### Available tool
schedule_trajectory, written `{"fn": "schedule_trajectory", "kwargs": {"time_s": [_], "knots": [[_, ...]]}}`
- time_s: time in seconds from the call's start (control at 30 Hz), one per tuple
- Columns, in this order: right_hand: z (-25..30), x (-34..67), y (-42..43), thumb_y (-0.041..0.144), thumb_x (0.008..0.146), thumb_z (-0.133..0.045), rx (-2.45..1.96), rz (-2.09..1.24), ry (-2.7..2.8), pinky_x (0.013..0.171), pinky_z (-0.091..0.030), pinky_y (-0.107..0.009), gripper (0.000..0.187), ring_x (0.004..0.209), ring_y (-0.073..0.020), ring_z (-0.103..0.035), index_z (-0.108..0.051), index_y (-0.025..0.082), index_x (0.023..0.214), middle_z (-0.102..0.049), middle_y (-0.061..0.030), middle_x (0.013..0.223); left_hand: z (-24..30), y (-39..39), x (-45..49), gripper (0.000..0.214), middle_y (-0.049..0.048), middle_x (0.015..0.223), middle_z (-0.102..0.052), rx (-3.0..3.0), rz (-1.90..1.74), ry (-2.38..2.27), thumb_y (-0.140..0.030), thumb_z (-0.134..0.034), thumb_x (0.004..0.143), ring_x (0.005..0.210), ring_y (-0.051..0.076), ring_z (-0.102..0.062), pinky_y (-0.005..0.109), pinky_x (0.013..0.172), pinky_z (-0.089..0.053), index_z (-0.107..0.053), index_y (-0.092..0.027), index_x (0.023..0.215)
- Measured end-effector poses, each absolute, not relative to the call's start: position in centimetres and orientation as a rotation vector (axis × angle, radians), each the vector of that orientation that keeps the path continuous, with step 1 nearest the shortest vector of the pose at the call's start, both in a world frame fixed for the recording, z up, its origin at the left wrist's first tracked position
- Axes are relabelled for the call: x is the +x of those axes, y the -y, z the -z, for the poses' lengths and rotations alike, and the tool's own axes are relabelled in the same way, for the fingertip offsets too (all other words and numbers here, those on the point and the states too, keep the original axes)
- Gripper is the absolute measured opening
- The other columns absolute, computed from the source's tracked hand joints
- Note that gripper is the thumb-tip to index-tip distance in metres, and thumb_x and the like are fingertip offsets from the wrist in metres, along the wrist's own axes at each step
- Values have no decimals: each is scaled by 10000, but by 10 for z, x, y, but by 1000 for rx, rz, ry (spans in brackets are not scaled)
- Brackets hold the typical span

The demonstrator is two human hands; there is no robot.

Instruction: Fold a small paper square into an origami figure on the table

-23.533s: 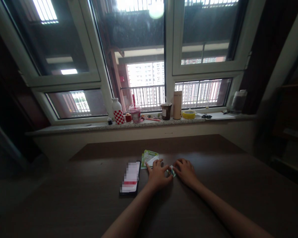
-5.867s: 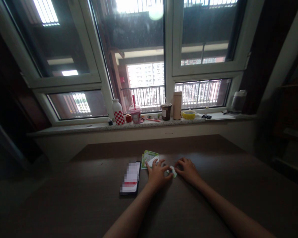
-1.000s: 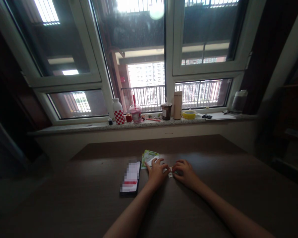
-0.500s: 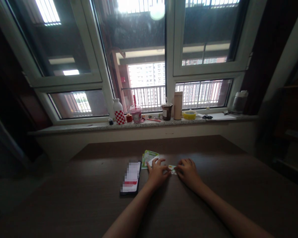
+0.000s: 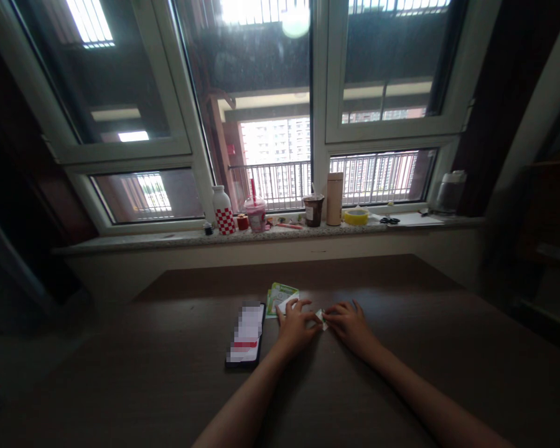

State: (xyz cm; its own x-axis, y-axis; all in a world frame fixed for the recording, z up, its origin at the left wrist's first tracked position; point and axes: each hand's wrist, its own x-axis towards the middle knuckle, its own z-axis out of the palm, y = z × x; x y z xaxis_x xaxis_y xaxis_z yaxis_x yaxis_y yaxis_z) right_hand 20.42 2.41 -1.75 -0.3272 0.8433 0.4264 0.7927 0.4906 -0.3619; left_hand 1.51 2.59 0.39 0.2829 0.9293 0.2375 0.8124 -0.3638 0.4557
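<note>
On a dark brown table with clipped far corners, a small folded-looking paper sits between two hands. The left hand, at nine o'clock from it, pinches its near corner with thumb and forefinger, outer fingers spread over the edge of green-and-white cards at ten o'clock. The right hand, at three o'clock, grips the paper's other side with bunched fingertips. A phone lies between eight and nine o'clock, its screen blurred.

Beyond, a speckled stone sill runs across twelve o'clock. On it stand a red-checked bottle between ten and eleven, a pink drink at eleven, a dark cup and tan flask around twelve, yellow tape past twelve, and scissors at one. White-framed windows show railings and tall buildings; the room's sides are dim.
</note>
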Motion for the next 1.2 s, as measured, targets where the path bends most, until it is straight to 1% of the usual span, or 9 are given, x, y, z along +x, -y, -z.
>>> {"fn": "schedule_trajectory", "kwargs": {"time_s": [0.1, 0.2, 0.37, 0.57, 0.7, 0.87, 0.93, 1.07, 1.2], "knots": [[21, 206, -29, 238, 871, -532, -1317, -153, 2148, 1085, -118, -617, 221, 1118, -253, -546, -728, 316, 937, -727, -13, 1055, -4, -25, 15, 127, -48, 1358, -526, 2303, -709, -1618, -405, -672, 787, 1347, 315, -297, 727, 1067, 18, -719, -381, 902], [21, 207, -30, 245, 858, -544, -1298, -179, 2125, 1086, -126, -611, 186, 1114, -251, -561, -725, 285, 871, -736, -17, 1035, -4, -25, 16, 147, -40, 1354, -530, 2285, -714, -1645, -425, -689, 768, 1350, 317, -297, 727, 1066, 18, -720, -380, 905], [15, 206, -24, 267, 822, -592, -1294, -207, 2158, 1082, -125, -605, 137, 1155, -263, -530, -722, 298, 852, -718, -3, 1085, -5, -24, 15, 145, -24, 1362, -527, 2296, -701, -1653, -438, -701, 754, 1353, 330, -291, 719, 1071, 48, -740, -369, 875], [11, 206, -20, 280, 818, -602, -1294, -221, 2184, 1091, -114, -587, 148, 1168, -263, -501, -734, 321, 870, -701, 2, 1113, -6, -23, 16, 136, -32, 1365, -528, 2311, -706, -1649, -458, -693, 759, 1356, 338, -290, 746, 1051, 57, -741, -378, 858], [13, 207, -21, 290, 816, -608, -1303, -261, 2184, 1089, -150, -559, 156, 1176, -259, -484, -742, 328, 884, -687, -2, 1137, -6, -23, 16, 154, -34, 1380, -518, 2318, -678, -1668, -479, -669, 775, 1360, 337, -283, 746, 1052, 55, -741, -381, 868], [15, 211, -24, 345, 835, -606, -1268, -344, 2166, 1059, -252, -495, 167, 1180, -264, -463, -754, 346, 913, -675, -6, 1168, -7, -23, 15, 149, -41, 1380, -517, 2316, -680, -1668, -483, -663, 777, 1361, 340, -285, 754, 1046, 50, -739, -387, 863], [15, 213, -25, 363, 840, -607, -1248, -375, 2159, 1051, -277, -473, 170, 1180, -265, -457, -756, 351, 920, -673, -2, 1173, -8, -23, 15, 149, -41, 1379, -517, 2307, -675, -1665, -482, -662, 777, 1364, 340, -280, 753, 1047, 54, -740, -389, 863], [15, 214, -25, 393, 846, -607, -1240, -433, 2141, 1046, -301, -448, 176, 1185, -263, -448, -757, 356, 932, -668, 4, 1183, -8, -23, 15, 145, -48, 1373, -521, 2291, -659, -1664, -479, -657, 782, 1362, 337, -280, 750, 1050, 51, -740, -393, 864], [16, 214, -27, 426, 845, -606, -1244, -460, 2140, 1053, -295, -466, 190, 1201, -276, -439, -760, 350, 927, -664, -3, 1194, -6, -24, 14, 142, -50, 1380, -515, 2281, -653, -1666, -473, -666, 777, 1362, 333, -279, 741, 1056, 46, -741, -395, 868]]}}
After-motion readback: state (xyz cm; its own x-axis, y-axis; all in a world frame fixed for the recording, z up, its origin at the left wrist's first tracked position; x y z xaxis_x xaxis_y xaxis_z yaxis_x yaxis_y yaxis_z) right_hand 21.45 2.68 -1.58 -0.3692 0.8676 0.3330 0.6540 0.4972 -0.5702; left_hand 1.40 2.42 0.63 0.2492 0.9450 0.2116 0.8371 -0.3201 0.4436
